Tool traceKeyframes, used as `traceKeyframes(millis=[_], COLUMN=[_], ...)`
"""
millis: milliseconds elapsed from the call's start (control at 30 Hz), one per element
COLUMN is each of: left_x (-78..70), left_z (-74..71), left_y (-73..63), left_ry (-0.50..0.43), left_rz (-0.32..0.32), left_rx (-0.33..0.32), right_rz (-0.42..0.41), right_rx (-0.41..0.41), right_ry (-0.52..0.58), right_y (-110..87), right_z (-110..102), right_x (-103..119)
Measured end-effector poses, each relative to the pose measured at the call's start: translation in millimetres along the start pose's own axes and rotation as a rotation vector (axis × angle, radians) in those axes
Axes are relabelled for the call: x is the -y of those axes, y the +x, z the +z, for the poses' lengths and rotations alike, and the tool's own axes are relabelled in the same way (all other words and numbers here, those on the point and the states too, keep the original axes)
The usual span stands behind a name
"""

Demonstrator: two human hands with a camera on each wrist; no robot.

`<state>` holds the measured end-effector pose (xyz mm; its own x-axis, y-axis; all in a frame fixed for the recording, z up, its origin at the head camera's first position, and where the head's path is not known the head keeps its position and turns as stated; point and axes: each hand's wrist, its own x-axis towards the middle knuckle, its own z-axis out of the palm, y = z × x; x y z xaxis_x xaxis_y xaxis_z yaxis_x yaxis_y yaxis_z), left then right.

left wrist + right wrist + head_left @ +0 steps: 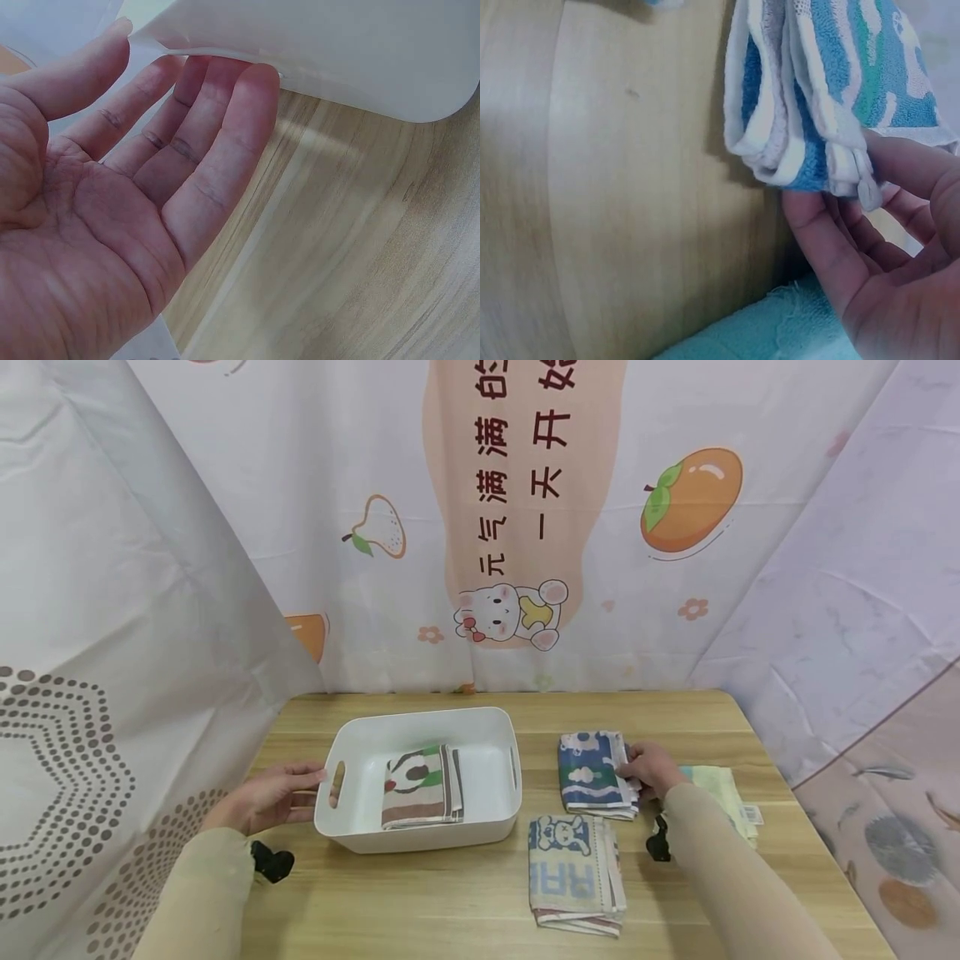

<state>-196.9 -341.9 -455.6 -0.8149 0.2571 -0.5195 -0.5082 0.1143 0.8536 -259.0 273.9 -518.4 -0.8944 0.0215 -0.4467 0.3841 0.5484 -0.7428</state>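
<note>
A: Please, what does the right hand do?

B: It pinches the blue towel at its 3 o'clock edge. The thumb lies upon the folded layers, and bent fingers are underneath. Whether the whole towel is raised, I cannot tell.

A: And where exactly is this towel?

B: It is at 3 o'clock from the white basket, apart from it, over the wooden table.

A: Then the left hand, is it free?

B: No, it holds the basket at the 9 o'clock end, between the thumb and the bent fingers, just beside the oval handle hole. How firmly, the views do not show me.

A: Is there something inside the basket?

B: Yes, a brown-and-green towel lies folded flat, near the middle of the floor.

A: Which other cloths do you see?

B: Two. The bear towel, folded also, lies at 6 o'clock from the blue one, and very near. The pale yellow towel lies at 3 o'clock from the blue one, partly hidden by the right forearm. It carries a small white label.
</note>
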Motion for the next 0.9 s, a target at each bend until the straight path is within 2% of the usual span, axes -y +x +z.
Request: traceKeyframes(millis=[433,633,900], left_x=[-0.4,0.5,-0.3], left_z=[1.5,0.9,3.4], left_y=[0.4,1.2,0.0], left_ry=[-0.002,0.010,0.028], left_rz=[-0.017,-0.013,-0.020], left_rx=[-0.025,-0.021,-0.046], right_rz=[-0.026,-0.016,-0.025], right_rx=[0.070,0.082,0.105], right_ry=[0.171,0.196,0.227], right_y=[-10.0,-10.6,-8.6], right_z=[-3,-5,-7], right_x=[-3,-3,-3])
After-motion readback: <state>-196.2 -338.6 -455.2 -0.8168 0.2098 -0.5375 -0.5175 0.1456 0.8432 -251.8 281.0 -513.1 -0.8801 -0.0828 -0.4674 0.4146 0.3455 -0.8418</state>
